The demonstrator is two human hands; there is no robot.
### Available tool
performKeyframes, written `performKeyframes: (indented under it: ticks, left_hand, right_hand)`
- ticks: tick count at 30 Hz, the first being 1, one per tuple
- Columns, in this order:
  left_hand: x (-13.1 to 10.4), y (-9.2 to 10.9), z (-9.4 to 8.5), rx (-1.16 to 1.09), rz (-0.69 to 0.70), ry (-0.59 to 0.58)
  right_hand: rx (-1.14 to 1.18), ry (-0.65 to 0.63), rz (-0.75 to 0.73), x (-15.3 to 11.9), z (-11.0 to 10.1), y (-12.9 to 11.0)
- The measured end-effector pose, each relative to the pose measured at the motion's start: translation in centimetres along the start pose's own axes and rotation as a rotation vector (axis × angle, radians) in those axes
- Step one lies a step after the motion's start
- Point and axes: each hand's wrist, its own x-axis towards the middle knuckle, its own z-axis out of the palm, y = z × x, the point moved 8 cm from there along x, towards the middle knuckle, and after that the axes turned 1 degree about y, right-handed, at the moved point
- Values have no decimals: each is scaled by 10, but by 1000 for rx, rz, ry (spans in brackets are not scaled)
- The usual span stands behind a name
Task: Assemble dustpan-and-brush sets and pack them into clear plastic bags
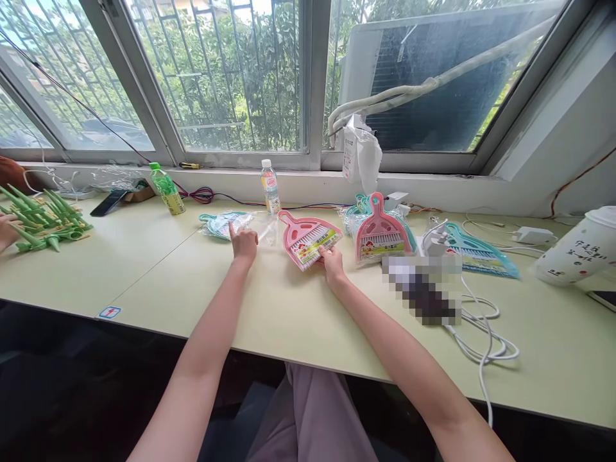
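Note:
My right hand (333, 266) grips the lower edge of a pink dustpan-and-brush set (308, 240), tilted with its handle up and to the left. A label with yellow and green print crosses the white bristles. To its left, my left hand (244, 247) has its index finger stretched out and the other fingers curled in at the edge of a clear plastic bag (268, 232). The bag spreads between that hand and the pink set. Behind my left hand lies a wrapped turquoise set (219, 224).
Another pink set (382, 234) leans on wrapped turquoise ones at right, with a separate turquoise set (486, 253) beyond. White cables (500, 350), a large white cup (580, 247), a clear bottle (271, 189), a green bottle (167, 189) and green spiky pieces (45, 218) beside another person's hand share the table.

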Motion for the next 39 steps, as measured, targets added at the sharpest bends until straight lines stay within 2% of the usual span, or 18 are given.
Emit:
performKeyframes:
  ticks: [4,7,9,13,15,20,26,32,39]
  left_hand:
    - [-6,2,-20,78,-30,154]
    - [-5,-3,-19,32,-80,156]
    - [-2,-3,-7,-59,-85,38]
    - [-3,18,30,-198,65,-364]
    - [-6,25,36,-172,128,-427]
    - [-3,19,25,-101,74,-236]
    - [-3,9,26,-146,-10,-260]
    - [0,2,24,-75,-51,-214]
    - [0,3,24,-19,-21,-242]
  right_hand:
    - [-16,10,-4,2,-2,2]
    - [-34,-1,-3,2,-1,2]
    - [-38,-4,11,1,0,2]
    - [-29,-8,27,-1,1,1]
    - [-33,-11,33,-2,2,0]
    - [-88,-32,100,-2,4,1]
    - [-173,-126,173,0,10,7]
    - [-158,-94,207,2,7,10]
    - [-137,-66,204,-1,7,6]
